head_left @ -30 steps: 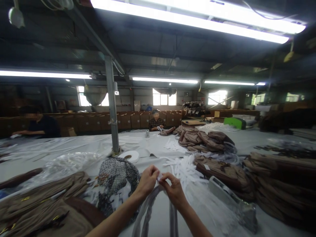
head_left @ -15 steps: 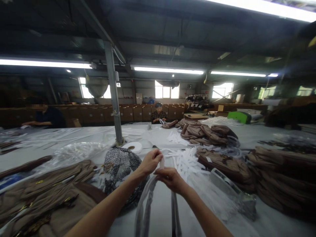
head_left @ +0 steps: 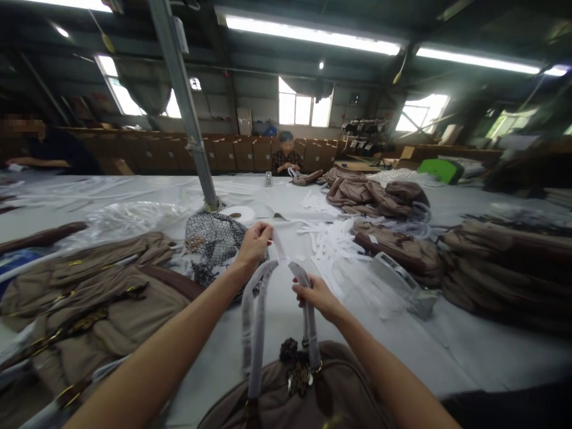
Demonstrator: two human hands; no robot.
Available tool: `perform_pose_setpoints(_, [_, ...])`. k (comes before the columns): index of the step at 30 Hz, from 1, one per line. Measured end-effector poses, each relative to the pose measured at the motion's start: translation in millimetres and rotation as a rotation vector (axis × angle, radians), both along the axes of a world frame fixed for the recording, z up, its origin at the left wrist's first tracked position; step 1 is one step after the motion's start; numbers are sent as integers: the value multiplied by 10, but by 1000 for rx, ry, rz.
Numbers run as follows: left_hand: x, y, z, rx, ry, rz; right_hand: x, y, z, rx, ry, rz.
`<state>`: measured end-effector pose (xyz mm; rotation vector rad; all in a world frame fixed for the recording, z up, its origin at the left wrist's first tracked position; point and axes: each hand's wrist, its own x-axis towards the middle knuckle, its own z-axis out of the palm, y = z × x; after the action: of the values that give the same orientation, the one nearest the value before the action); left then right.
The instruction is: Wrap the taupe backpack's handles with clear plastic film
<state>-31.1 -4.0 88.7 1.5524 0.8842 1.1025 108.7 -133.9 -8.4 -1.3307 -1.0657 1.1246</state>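
Observation:
A brown handbag (head_left: 308, 393) sits at the near edge of the table, its two handles wrapped in grey-white covering (head_left: 257, 322). My left hand (head_left: 254, 243) is closed, pinching a white paper strip (head_left: 280, 249) that binds the tops of the handles. My right hand (head_left: 315, 294) is closed around the right handle just below the strip. A dark fluffy charm (head_left: 292, 357) with gold parts hangs at the bag's front between the handles.
Brown bags (head_left: 89, 292) are heaped at the left, more (head_left: 509, 262) at the right and far middle. A speckled bundle (head_left: 214, 238), a white tape roll (head_left: 236, 213), loose white strips (head_left: 330, 238), a tape dispenser (head_left: 402, 280) and a steel post (head_left: 187, 113) stand ahead. Two people work at the far edge.
The view has tilted down, bringing the handbag body into sight. My left hand has lifted away with the white strip while my right hand dropped lower on the handle.

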Motion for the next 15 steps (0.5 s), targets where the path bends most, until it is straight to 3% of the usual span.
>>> perform_pose_setpoints(3, [-224, -153, -308, -115, 98, 24, -50, 59, -141, 3, 63, -140])
perform_pose_setpoints(6, [-471, -430, -728, -224, 280, -67, -61, 108, -191, 17, 87, -227])
perform_pose_setpoints(10, [-642, -738, -1189, -293, 291, -15, -13, -56, -220, 3, 75, -170])
perform_pose_setpoints(12, [-642, -814, -1278, -333, 247, 42, -12, -236, -280, -59, 53, -70])
perform_pose_setpoints(15, [-597, -882, -1202, -401, 178, 68, -75, -497, -395, -175, 12, 41])
